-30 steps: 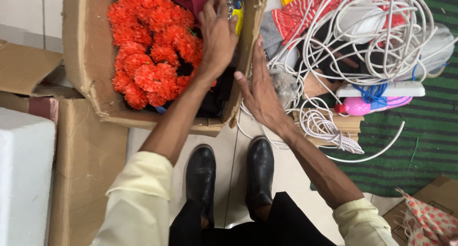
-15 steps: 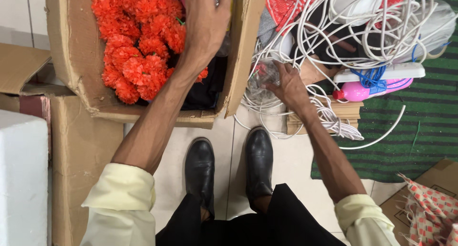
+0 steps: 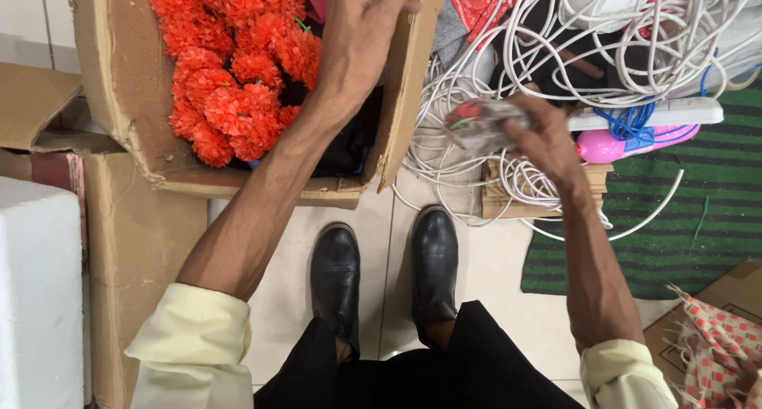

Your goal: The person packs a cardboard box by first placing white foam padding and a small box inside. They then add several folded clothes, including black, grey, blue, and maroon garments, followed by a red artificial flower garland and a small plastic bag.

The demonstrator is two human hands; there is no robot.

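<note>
The right hand (image 3: 544, 135) is closing its fingers around a small crumpled clear plastic packet (image 3: 479, 122) with something red and green inside, and it is holding this packet up above the tangle of white cable (image 3: 635, 56). The packet is not lying on the pile; it is hanging in the grip, between the cable tangle and the cardboard box (image 3: 119, 84).

The left hand (image 3: 369, 24) is reaching into the box near its right wall. Its fingers are curled over something at the top edge of the frame, but that part is cut off, so I cannot tell if it is grasping a thing or only pressing there. Just beside this hand, the box is holding a garland of orange flowers (image 3: 230, 76) and some dark cloth below it.

Around the cable there are lying a white power strip (image 3: 659, 111), a pink plastic toy (image 3: 611, 145) and a red patterned cloth (image 3: 484, 0), all on a green striped mat (image 3: 698, 211). The black shoes (image 3: 385, 274) of the person are standing on the tiled floor between the box and the mat.

In my judgement, the step in hand is moving loose things from the pile to the box. The next move is probably needing the packet to travel left over the box wall, to a free place beside the flowers, before the fingers are opening.
</note>
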